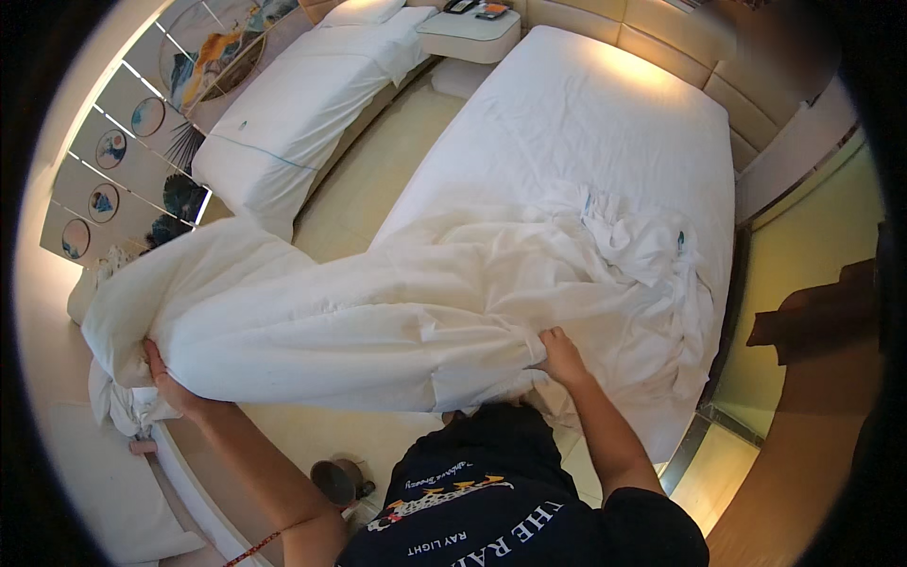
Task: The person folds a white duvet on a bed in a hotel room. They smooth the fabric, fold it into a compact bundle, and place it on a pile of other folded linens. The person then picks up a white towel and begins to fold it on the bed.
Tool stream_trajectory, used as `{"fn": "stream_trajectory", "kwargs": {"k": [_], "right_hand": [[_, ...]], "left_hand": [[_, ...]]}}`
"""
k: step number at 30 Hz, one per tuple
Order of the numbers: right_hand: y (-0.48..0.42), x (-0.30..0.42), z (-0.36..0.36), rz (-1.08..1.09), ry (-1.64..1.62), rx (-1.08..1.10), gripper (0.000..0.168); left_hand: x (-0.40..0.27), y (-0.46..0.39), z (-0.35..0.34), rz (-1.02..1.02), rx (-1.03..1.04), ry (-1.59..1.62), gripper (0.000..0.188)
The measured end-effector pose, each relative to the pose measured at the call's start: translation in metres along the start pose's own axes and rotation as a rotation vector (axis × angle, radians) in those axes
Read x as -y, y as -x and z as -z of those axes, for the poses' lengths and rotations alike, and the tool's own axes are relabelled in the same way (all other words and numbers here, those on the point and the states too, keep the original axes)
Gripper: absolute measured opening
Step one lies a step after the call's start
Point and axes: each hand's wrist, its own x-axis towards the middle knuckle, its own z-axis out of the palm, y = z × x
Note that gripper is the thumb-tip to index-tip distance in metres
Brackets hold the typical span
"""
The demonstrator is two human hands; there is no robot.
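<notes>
A bulky white duvet [340, 305] stretches between my hands, raised above the floor, its right part lying on the foot of the large bed. My left hand [170, 379] grips its edge at the far left, where a thick fold hangs over. Toward the middle right, my right hand [562, 356] is closed on the same near edge. Beyond it the large bed [567, 113] is covered with a wrinkled white sheet. Crumpled white linen [623, 234] with small blue-green marks lies on the bed's lower half, against the duvet.
A narrower bed with white linen [283, 106] stands at the upper left. Between the beds is a nightstand [471, 32] with a telephone. A round bin [336, 482] stands on the floor by my left arm. White linen [124, 404] lies at the left; a glass panel [801, 283] borders the right.
</notes>
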Motion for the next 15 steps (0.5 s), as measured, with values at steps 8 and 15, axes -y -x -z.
{"fn": "stream_trajectory", "kwargs": {"k": [8,15], "right_hand": [[0.051,-0.137,0.052,-0.489,-0.101,-0.144,0.029],[0.119,-0.219,0.100,-1.009,-0.494,-1.030,0.017]], "left_hand": [[0.042,-0.017,0.055,0.150,-0.005,0.006,0.048],[0.001,-0.043,0.077,0.259,0.044,0.073,0.053]]}}
